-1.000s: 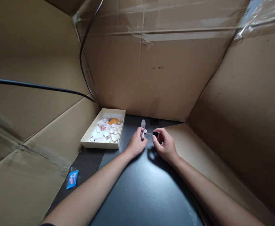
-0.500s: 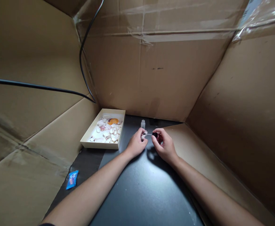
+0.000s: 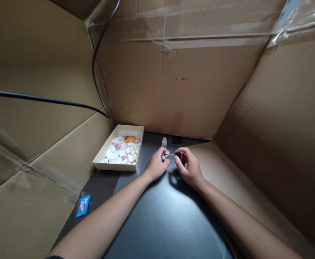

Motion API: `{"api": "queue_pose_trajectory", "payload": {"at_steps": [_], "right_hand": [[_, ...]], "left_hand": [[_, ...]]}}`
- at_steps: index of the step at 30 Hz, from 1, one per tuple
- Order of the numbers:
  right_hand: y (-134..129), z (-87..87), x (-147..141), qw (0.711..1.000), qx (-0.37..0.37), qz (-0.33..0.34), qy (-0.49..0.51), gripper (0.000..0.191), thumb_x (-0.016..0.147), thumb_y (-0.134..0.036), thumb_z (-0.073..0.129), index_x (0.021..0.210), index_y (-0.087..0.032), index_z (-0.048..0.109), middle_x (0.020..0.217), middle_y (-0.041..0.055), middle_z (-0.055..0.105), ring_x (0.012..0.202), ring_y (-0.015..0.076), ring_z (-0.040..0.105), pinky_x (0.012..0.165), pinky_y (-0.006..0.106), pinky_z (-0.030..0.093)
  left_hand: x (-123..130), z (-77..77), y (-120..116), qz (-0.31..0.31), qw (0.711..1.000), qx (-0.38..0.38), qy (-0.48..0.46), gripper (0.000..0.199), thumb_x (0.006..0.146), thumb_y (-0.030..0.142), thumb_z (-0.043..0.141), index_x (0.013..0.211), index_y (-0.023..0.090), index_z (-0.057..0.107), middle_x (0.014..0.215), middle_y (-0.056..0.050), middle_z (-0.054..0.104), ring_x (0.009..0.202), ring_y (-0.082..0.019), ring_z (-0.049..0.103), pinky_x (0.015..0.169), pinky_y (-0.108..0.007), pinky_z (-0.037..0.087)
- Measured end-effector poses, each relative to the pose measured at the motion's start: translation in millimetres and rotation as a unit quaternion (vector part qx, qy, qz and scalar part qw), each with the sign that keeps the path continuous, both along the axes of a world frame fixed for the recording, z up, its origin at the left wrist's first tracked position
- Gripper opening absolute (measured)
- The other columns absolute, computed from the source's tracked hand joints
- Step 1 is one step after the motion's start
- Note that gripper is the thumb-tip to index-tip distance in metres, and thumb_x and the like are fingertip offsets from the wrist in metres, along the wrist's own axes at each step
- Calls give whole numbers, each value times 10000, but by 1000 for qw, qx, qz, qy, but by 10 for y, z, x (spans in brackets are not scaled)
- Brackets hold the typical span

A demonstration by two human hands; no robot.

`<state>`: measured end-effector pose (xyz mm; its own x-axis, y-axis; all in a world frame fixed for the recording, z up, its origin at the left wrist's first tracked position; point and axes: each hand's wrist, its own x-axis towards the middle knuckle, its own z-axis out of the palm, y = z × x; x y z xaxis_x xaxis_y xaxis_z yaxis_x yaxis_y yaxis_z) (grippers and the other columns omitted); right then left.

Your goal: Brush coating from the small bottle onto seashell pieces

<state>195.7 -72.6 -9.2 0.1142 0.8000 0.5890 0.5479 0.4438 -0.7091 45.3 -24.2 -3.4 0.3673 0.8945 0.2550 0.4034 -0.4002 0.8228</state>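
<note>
My left hand (image 3: 157, 164) is closed, pinching a small whitish shell (image 3: 167, 153) between thumb and fingers. Opposite it, my right hand (image 3: 189, 167) grips the black cap (image 3: 178, 155) of a dropper in its fingertips. The dropper's thin clear stem (image 3: 170, 155) points left and its tip reaches the shell; whether the two touch, I cannot make out. Just beyond my left fingers a small clear bottle (image 3: 164, 142) stands upright without a cap, its lower part partly hidden by that hand.
To the left stands a shallow cream box (image 3: 114, 167) holding several shells (image 3: 130, 150), one of them orange. A blue packet (image 3: 83, 205) lies near the dark table's (image 3: 157, 223) left edge. Cardboard walls (image 3: 184, 100) enclose the area, and a black cable (image 3: 65, 103) hangs at left.
Hardly anything differs. Both hands keep their hold on the shell and the dropper, with only a very slight shift of the view.
</note>
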Motion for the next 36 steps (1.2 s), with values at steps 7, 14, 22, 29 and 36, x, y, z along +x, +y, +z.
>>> {"api": "queue_pose_trajectory", "payload": {"at_steps": [7, 14, 22, 29, 36], "right_hand": [[-11, 10, -3, 1000, 7, -4, -2, 164, 863, -288, 544, 1005, -208, 530, 708, -25, 496, 564, 112, 463, 551, 244, 401], [-18, 7, -11, 1000, 11, -2, -15, 157, 862, -290, 545, 993, -206, 526, 691, -33, 471, 548, 107, 443, 551, 244, 398], [-17, 0, -17, 1000, 19, -12, -14, 164, 868, -293, 545, 1005, -207, 519, 741, -17, 490, 588, 112, 468, 573, 244, 416], [-19, 3, -23, 999, 11, -22, -23, 187, 872, -299, 539, 1029, -202, 510, 726, -19, 514, 588, 113, 495, 564, 238, 414], [-11, -9, -18, 999, 7, -27, -18, 189, 863, -290, 548, 1021, -205, 492, 702, -28, 511, 567, 110, 484, 556, 236, 412]], "left_hand": [[1, 12, -7, -2, 1000, -8, -9, 141, 729, 121, 494, 854, 185, 476, 725, 47, 478, 645, -93, 414, 624, -213, 331], [4, 28, -6, -6, 999, -19, -31, 93, 733, 116, 501, 807, 171, 486, 693, 50, 471, 635, -90, 405, 618, -214, 326], [0, -3, 20, 3, 999, -26, -41, 84, 753, 128, 503, 829, 163, 505, 702, 46, 493, 636, -91, 426, 627, -217, 341], [-1, -11, 23, 12, 999, -24, -35, 84, 739, 121, 508, 811, 163, 495, 679, 53, 468, 618, -85, 402, 607, -212, 318], [-2, -26, 39, 9, 1000, -1, -23, 87, 731, 116, 495, 797, 170, 477, 700, 52, 462, 635, -88, 389, 619, -213, 309]]}}
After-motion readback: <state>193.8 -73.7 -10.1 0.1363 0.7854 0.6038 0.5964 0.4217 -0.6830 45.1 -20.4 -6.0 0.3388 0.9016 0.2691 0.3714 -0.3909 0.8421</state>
